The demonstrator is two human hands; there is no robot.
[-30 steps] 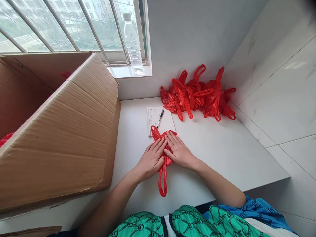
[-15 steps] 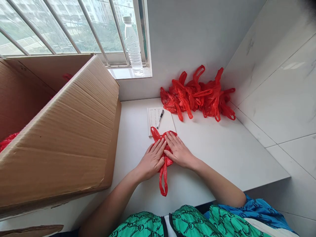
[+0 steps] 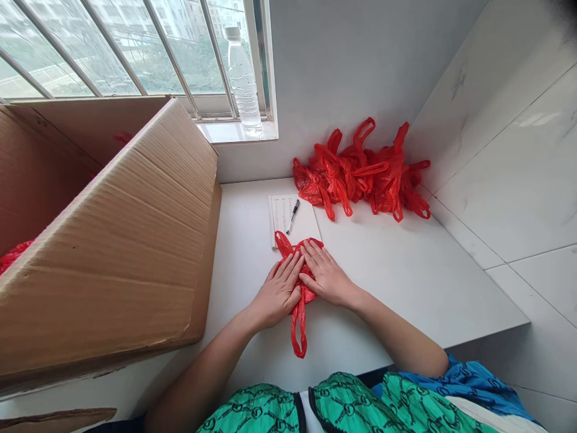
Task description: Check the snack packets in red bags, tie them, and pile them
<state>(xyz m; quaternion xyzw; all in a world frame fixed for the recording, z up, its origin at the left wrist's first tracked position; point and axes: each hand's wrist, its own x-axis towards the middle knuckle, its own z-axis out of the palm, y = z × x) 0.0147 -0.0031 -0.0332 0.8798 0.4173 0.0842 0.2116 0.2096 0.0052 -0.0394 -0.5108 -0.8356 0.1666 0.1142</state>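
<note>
A red plastic bag lies on the white table, one handle loop toward me and another pointing away to the left. Across its left part rests my left hand, flat with fingers stretched out. My right hand presses on the right part, fingers straight and palm down. Both hands cover most of the bag, so what it contains is hidden. Just beyond it is an open notebook with handwriting on it, and a black-capped pen lies on the page.
A large open cardboard box stands at the left with red bags inside. Several knotted red bags are heaped against the back wall. On the sill of the barred window is a clear water bottle. A tiled wall bounds the right side.
</note>
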